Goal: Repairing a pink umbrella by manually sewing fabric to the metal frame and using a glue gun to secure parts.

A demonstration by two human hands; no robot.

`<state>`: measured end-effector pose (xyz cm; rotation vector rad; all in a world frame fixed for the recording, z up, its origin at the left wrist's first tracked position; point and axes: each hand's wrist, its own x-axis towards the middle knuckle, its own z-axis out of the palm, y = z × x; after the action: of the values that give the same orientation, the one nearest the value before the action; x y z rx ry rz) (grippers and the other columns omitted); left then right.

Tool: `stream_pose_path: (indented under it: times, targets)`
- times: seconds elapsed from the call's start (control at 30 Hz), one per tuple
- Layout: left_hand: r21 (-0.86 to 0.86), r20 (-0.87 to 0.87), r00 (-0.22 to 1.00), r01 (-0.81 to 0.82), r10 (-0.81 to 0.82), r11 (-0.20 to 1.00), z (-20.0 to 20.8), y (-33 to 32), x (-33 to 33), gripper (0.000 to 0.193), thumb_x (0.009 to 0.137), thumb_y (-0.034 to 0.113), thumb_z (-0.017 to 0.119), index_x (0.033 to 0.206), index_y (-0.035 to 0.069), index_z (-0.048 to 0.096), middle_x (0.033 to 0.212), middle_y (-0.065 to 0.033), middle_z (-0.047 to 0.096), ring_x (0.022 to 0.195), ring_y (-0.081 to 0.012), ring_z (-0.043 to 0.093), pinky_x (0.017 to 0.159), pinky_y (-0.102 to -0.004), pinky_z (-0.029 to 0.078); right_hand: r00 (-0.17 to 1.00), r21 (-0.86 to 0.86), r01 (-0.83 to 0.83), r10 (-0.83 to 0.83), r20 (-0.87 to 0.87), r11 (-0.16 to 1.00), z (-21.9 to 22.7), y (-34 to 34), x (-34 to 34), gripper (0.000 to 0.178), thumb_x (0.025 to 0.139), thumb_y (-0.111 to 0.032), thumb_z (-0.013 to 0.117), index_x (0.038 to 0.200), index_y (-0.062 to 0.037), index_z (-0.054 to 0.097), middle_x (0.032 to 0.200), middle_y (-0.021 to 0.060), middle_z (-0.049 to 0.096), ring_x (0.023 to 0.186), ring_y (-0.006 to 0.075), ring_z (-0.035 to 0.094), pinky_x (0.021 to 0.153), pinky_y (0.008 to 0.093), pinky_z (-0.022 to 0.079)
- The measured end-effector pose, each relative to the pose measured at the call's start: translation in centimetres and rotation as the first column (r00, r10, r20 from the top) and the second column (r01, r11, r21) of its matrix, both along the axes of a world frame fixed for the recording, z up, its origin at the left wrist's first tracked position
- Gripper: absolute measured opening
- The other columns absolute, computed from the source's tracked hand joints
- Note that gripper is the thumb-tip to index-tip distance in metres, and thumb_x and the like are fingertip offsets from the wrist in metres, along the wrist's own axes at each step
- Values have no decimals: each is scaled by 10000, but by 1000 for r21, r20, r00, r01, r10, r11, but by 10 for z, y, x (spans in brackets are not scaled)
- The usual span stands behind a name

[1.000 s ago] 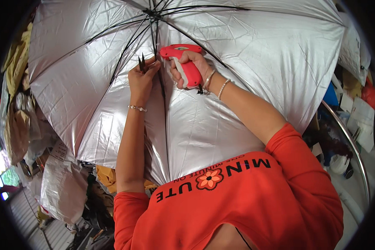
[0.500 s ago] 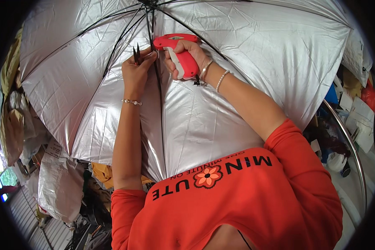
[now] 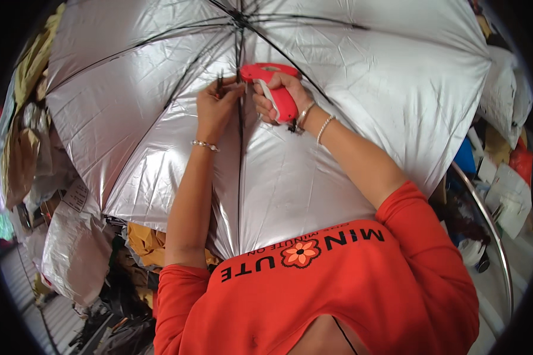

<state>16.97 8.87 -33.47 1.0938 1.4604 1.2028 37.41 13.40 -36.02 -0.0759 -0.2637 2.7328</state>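
An open umbrella [image 3: 391, 89] spreads its silvery inner side in front of me, with black metal ribs meeting at the black hub [image 3: 240, 21]. My right hand [image 3: 299, 92] is closed round the grip of a red and white tagging gun [image 3: 285, 105], its nose pointing left at a dark rib. Just left of that nose, my left hand [image 3: 214, 109] is pinched against the rib. The dark pointed blades of thread snips [image 3: 220, 83] stick up from its fingers; the rest of the snips is hidden. What the left fingertips pinch is too small to make out.
Crumpled plastic bags [image 3: 77, 254] and brown wrapping [image 3: 145, 245] pile up at the left. On the right, a curved metal tube [image 3: 491, 228] runs past the umbrella's edge, with a white bag [image 3: 503, 89] and mixed clutter behind it.
The umbrella's hub and both hands appear lower and farther right in the picture, partly from the view shifting. Both hands keep their holds, and the gun's nose stays beside the left fingertips.
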Motion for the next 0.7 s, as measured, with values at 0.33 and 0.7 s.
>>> stream_pose_path:
  times: [0.33,0.7]
  targets:
    - [72,-166,985,56,-44,996,25,-12,-20,320,866,14,751,1167,12,642,882,6,667,779,-67,596,676,-229,480,975,-52,81,-68,209,995,50,-24,-13,261,857,-294,532,937,-50,577,685,139,577,530,261,525,503,398,443]
    - [79,217,976,-26,8,997,52,0,-30,445,825,31,760,1254,27,645,768,-20,669,665,-94,625,587,-240,477,536,219,-115,-125,835,969,186,-128,75,352,841,-157,651,1140,16,584,946,162,677,894,300,712,815,479,603]
